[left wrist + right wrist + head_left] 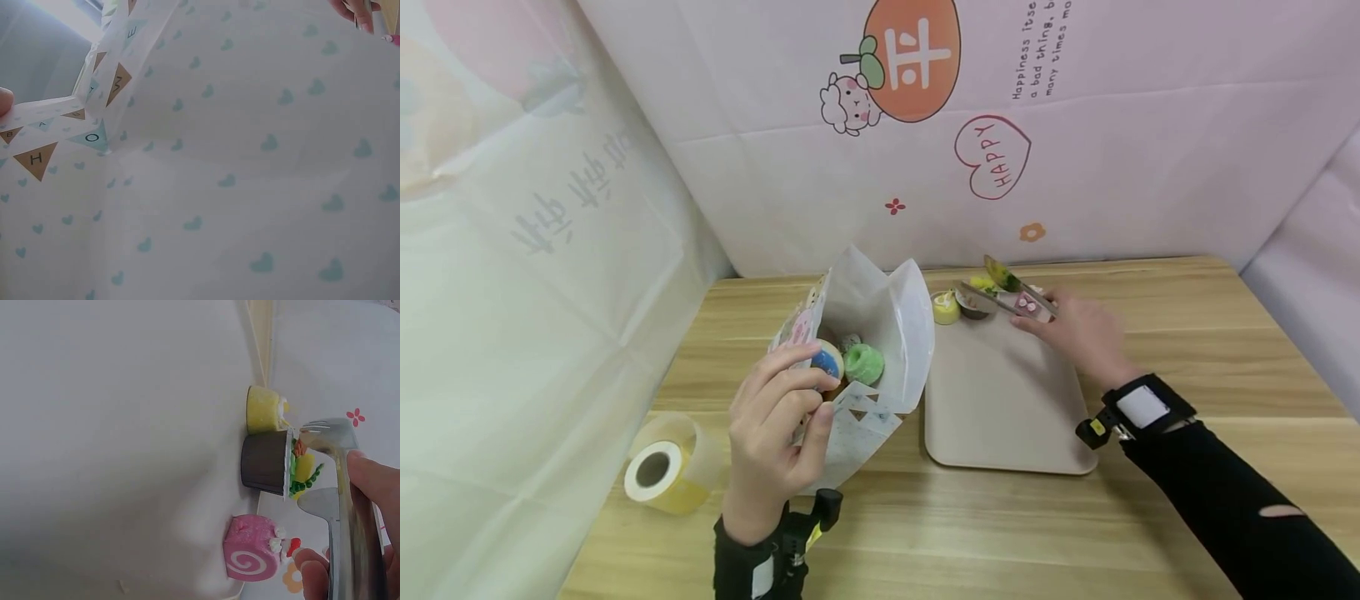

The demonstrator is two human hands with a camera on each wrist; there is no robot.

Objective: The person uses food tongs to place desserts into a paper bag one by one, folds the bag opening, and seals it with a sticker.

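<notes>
My left hand [778, 425] grips the near left rim of an open white paper bag [913, 333], fingers curled over its edge. Inside the bag lie a green ring-shaped doughnut [865, 364] and a round blue-topped piece [827, 360]. With my right hand [1086, 337] I hold metal tongs [342, 465], their tips spread apart at the top of a cupcake [265, 461] in a dark cup. That cupcake stands on a beige tray [1000, 408], between a small yellow cake [262, 411] and a pink swirl roll [252, 550].
A roll of clear tape [658, 471] lies left of the bag on the wooden table [880, 542]. A printed white cloth [760, 183] hangs upright behind the table's back edge, close past the cakes. More cloth hangs at both sides.
</notes>
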